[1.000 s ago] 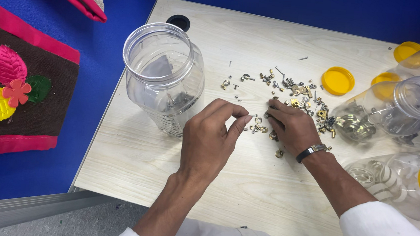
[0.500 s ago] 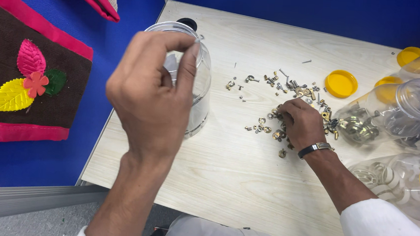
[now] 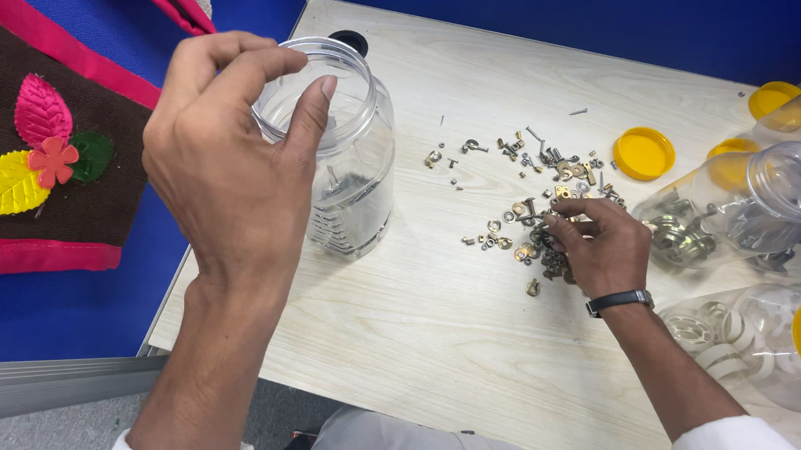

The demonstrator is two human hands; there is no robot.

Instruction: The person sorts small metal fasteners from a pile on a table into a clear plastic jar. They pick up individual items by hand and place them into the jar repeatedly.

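Note:
My left hand [image 3: 224, 164] is raised over the mouth of a clear, lidless plastic jar [image 3: 352, 169] that stands upright on the pale wooden table [image 3: 429, 351]. Its thumb and fingers are apart above the rim, and I see nothing between them. A few small metal pieces lie inside the jar. My right hand [image 3: 599, 245], with a black wristband, rests on a scattered pile of small screws, washers and brass fittings [image 3: 531, 202]. Its fingertips are bunched in the pile, and whether they hold a piece is hidden.
Clear jars lie tilted at the right: one with brass parts [image 3: 754, 210], one with pale rings and a yellow lid [image 3: 781, 345]. Loose yellow lids [image 3: 643, 153] sit nearby. A blue partition with a felt leaf panel [image 3: 35, 149] borders the table's left edge.
My left hand left the pile, rose and swung left to above the jar's mouth, where its fingers have spread. My right hand stayed on the pile, working its fingers.

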